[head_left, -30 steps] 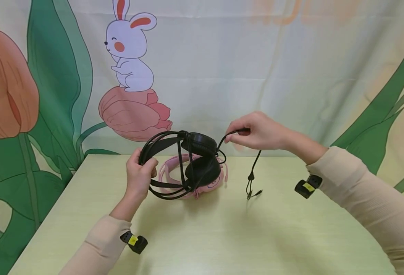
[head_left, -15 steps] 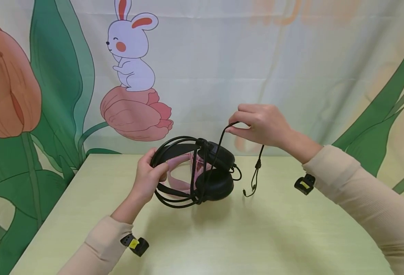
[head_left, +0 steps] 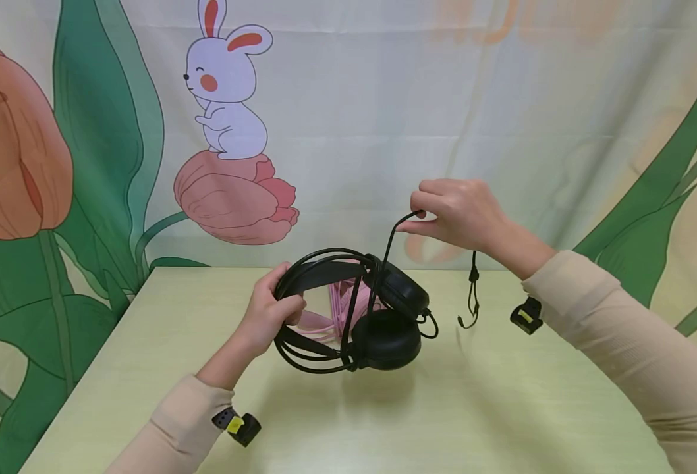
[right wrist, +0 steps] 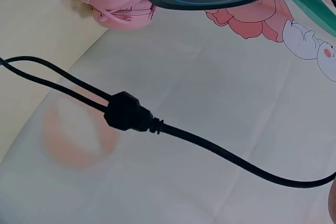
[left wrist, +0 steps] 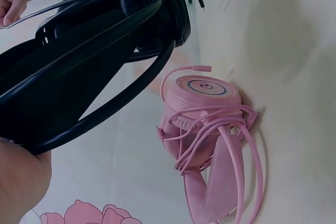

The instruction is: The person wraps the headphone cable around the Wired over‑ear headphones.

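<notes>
My left hand (head_left: 271, 313) grips the headband end of the black headphones (head_left: 390, 339), holding them tilted above the table with the ear cups to the right. Several turns of their own black cable run around the band and cups. My right hand (head_left: 458, 214) pinches a stretch of that cable (head_left: 391, 247), up and to the right of the cups. From this hand the cable's tail dangles, with a splitter (right wrist: 126, 111) that parts it into two thin leads. Behind the black pair lies a pink headset (left wrist: 205, 95), its pink cord wound about it; the head view shows it partly hidden.
The pale yellow-green table (head_left: 502, 408) reaches back to a fabric backdrop (head_left: 372, 99) printed with a rabbit and tulips. Each wrist wears a small black camera, one on the left sleeve (head_left: 176, 415) and one on the right.
The left hand has carried the black headphones right and toward me, uncovering different parts of the pink headset. The right hand has risen and shifted slightly right with the cable; its loose tail swings right.
</notes>
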A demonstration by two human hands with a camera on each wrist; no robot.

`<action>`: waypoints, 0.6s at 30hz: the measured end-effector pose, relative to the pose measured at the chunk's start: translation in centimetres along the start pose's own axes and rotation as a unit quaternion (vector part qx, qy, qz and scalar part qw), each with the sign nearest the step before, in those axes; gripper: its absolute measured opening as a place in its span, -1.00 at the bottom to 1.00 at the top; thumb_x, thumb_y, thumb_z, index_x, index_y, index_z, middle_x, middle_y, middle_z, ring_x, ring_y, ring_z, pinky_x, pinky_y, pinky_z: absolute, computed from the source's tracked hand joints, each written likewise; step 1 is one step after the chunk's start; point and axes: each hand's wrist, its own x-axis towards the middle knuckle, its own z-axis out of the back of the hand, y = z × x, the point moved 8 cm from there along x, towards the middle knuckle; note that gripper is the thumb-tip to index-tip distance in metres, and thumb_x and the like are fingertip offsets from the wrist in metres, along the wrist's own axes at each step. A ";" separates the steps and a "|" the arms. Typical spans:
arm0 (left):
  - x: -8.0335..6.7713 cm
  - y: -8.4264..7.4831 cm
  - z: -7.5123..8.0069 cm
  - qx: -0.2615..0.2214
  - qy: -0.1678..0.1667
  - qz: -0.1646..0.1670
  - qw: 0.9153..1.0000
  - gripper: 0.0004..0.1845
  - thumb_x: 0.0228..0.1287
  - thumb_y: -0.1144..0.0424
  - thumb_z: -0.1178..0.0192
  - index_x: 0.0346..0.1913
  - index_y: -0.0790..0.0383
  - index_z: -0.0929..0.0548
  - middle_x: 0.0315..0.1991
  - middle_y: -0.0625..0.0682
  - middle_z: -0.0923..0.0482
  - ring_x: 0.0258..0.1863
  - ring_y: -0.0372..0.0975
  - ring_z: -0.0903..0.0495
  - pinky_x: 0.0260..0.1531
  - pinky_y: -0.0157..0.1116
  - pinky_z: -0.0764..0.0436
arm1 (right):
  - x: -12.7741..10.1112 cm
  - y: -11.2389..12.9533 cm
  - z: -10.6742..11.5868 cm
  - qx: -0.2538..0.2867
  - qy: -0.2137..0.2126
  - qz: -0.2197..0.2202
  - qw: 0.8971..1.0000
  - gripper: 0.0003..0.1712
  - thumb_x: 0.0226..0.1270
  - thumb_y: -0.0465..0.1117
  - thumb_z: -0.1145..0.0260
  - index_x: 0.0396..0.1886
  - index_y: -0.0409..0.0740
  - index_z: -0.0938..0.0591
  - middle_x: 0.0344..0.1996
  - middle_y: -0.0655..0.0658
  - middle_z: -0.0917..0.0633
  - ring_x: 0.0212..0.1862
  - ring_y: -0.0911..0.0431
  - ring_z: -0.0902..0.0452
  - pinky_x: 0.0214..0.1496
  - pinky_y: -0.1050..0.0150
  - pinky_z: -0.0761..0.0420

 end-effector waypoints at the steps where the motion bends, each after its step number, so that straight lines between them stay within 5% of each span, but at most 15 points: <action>1: 0.0 0.0 -0.1 -0.002 0.005 -0.003 1.000 -0.83 -0.08 0.58 0.09 -0.40 0.29 -0.31 -0.71 -0.08 -0.28 -0.73 -0.28 -0.23 -0.73 -0.35 -0.25 | -0.1 0.0 -0.1 0.000 0.003 0.000 1.000 -0.65 -0.06 -0.01 -0.45 -0.61 -0.04 -0.45 -0.71 0.08 -0.40 -0.72 0.23 -0.32 -0.77 0.37 -0.08; 11: -0.5 0.0 -0.7 -0.053 0.058 -0.024 0.997 -0.81 -0.06 0.57 0.14 -0.38 0.26 -0.31 -0.67 -0.07 -0.27 -0.73 -0.24 -0.20 -0.76 -0.27 -0.20 | -0.7 -0.6 -1.4 0.048 0.022 -0.018 0.998 -0.85 0.07 -0.18 -0.38 -0.48 -0.05 -0.54 -0.62 0.04 -0.45 -0.63 0.21 -0.33 -0.72 0.37 -0.18; 18: -0.8 0.2 -1.3 -0.131 0.101 -0.019 0.986 -0.79 -0.07 0.56 0.15 -0.33 0.28 -0.33 -0.64 -0.05 -0.23 -0.77 -0.24 -0.11 -0.78 -0.21 -0.05 | -1.0 -1.0 -2.8 0.080 0.055 -0.050 0.994 -0.92 0.14 -0.21 -0.32 -0.41 -0.05 -0.56 -0.55 0.03 -0.51 -0.58 0.19 -0.39 -0.65 0.34 -0.32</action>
